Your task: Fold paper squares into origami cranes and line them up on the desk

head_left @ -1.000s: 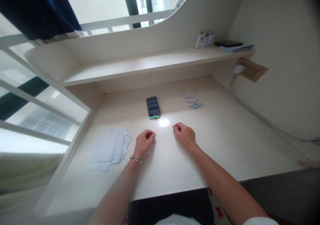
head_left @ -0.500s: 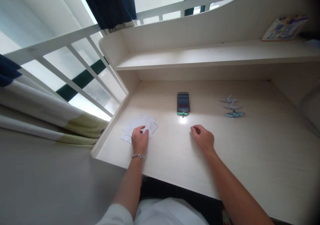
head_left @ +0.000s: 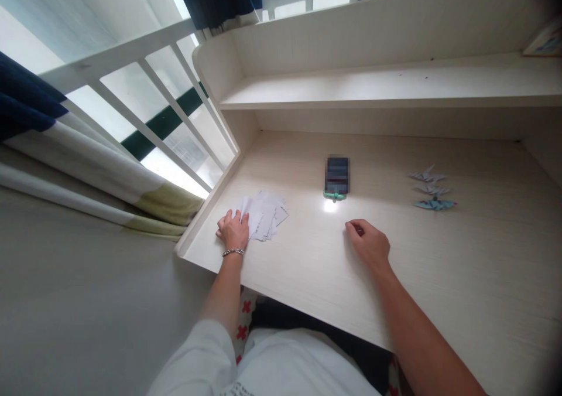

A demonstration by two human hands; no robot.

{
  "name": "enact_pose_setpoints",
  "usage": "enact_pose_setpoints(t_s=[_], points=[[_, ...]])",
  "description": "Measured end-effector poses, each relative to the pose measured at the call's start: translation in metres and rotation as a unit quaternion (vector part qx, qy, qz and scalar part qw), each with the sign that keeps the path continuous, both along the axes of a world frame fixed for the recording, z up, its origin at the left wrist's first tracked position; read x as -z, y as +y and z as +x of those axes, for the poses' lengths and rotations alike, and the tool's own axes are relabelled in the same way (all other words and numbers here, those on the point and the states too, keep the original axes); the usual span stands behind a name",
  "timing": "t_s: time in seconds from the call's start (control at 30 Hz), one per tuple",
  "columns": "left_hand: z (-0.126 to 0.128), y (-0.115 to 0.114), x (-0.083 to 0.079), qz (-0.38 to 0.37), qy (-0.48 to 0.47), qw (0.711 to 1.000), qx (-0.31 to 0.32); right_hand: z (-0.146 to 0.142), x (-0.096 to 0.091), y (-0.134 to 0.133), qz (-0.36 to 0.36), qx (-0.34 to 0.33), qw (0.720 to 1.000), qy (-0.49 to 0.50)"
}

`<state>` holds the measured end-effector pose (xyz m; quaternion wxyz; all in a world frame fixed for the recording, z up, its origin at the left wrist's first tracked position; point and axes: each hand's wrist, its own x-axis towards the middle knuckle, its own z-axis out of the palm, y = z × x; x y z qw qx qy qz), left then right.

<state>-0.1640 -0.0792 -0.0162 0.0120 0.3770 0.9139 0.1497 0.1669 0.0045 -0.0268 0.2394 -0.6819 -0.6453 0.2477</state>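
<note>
On the left part of the desk lies a loose pile of white paper slips [head_left: 267, 217], some with printing. My left hand [head_left: 232, 229], with a chain bracelet at the wrist, rests on the pile's left edge, its fingers spread. To the right, my right hand [head_left: 369, 245] lies on the desktop in a loose fist, with no object visible in it. Beyond it is a dark, pixelated phone-like device [head_left: 337, 175] with a green piece at its near end. Folded paper cranes stand in a row: a blue one [head_left: 435, 204] nearest and pale ones [head_left: 428, 176] behind.
A raised shelf [head_left: 373, 88] runs along the back of the pale desk [head_left: 307, 267]. White railing bars [head_left: 171, 120] and a curtain [head_left: 100, 188] border the left side. A picture-covered item [head_left: 547, 40] stands at the shelf's right end.
My left hand has moved left across the paper slips, its fingers now spreading over their left edge, and the slips have shifted. My right hand keeps its curled pose. The camera view has turned slightly.
</note>
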Motion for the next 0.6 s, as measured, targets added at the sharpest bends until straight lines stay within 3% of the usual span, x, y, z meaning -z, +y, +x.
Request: enact_pose_setpoints(t_s=[0.17,0.27,0.33,0.4,0.47,0.6], points=[[0.003,-0.003,-0.013,0.084,-0.022,0.996,0.003,0.003,0.001,0.0,0.008,-0.003,1.0,0.012],[0.025,-0.001,-0.028,0.185,-0.068,0.977,0.082,0.001,-0.001,-0.002,0.013,0.001,0.999,0.04],[0.051,0.003,-0.036,0.226,-0.172,0.947,0.15,-0.006,-0.005,-0.006,0.024,-0.015,0.994,0.101],[0.083,0.008,-0.04,0.235,-0.291,0.906,0.2,-0.018,-0.01,-0.011,0.015,-0.082,0.972,0.218],[0.114,0.014,-0.04,0.235,-0.354,0.871,0.246,-0.032,-0.014,-0.015,-0.037,-0.124,0.938,0.321],[0.155,0.024,-0.03,0.21,-0.439,0.812,0.321,-0.048,-0.014,-0.016,-0.073,-0.108,0.878,0.462]])
